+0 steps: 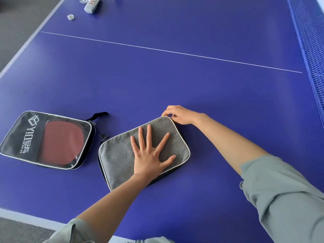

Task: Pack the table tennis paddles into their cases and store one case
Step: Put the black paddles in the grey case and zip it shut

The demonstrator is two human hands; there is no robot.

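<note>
Tabletop (175, 88), blue with white lines, carries both cases. We see the grey fabric rectangular case with white piping (121, 155) lying flat near the front edge. The left hand (150, 155) presses on it, palm down, fingers straight and spread. The right hand (178, 115) pinches something small at the case's far corner; we cannot tell what. Just to the left, apart from it, lies the black case with a clear window (47, 140), showing the red-rubber paddle (61, 141) inside. The blue net (310, 50) runs along the right.
</note>
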